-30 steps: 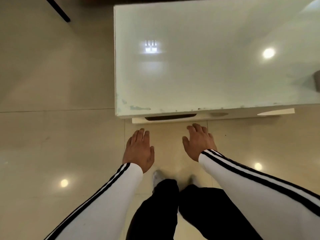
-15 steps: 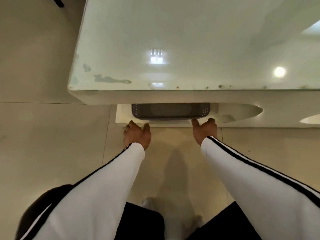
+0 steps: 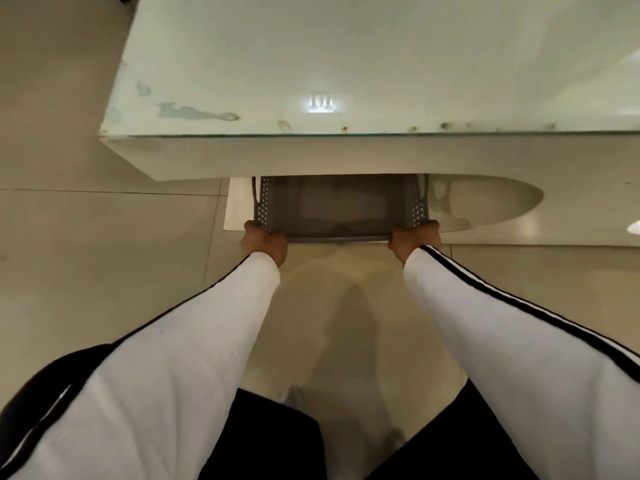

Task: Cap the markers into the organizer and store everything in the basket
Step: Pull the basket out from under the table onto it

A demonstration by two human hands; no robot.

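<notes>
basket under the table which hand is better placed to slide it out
Neither clearly: the left hand grips the basket at its near left corner, the right hand at its near right corner, so probably both should pull together.

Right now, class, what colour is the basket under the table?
The basket is grey, with perforated side walls, as the head view shows.

Readable markings: none. Checked tabletop (image 3: pixel 398 50), grey perforated basket (image 3: pixel 341 207) and white sleeves (image 3: pixel 194 337) with black stripes; no lettering, label, brand or number legible. Bright barred patch (image 3: pixel 321 104) on tabletop is a light reflection, not characters.
</notes>
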